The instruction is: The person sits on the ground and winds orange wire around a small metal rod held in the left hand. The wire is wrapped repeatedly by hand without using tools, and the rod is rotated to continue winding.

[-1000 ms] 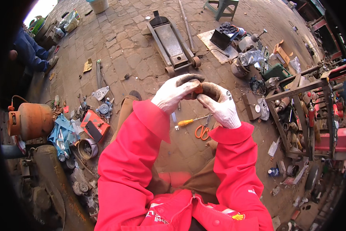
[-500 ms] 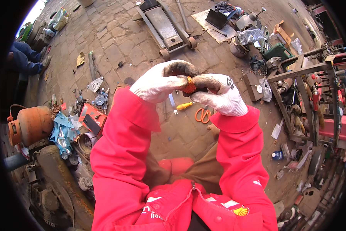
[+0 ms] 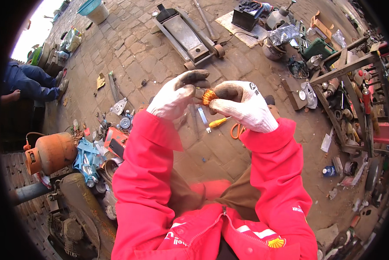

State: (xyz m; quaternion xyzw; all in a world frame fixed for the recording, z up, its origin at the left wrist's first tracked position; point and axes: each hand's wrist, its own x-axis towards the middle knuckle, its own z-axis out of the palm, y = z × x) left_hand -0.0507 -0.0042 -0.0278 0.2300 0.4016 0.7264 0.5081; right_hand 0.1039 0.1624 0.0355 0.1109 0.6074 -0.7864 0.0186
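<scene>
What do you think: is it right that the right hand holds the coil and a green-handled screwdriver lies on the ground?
Only the colour is wrong: the head view shows a yellow-handled screwdriver on the ground. The right hand does hold the coil.

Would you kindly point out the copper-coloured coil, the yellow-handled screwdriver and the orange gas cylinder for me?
Copper-coloured coil [image 3: 209, 96]: head view, on its windings.
Yellow-handled screwdriver [image 3: 217, 122]: head view, on its handle.
Orange gas cylinder [image 3: 59, 150]: head view, middle of its body.
</scene>
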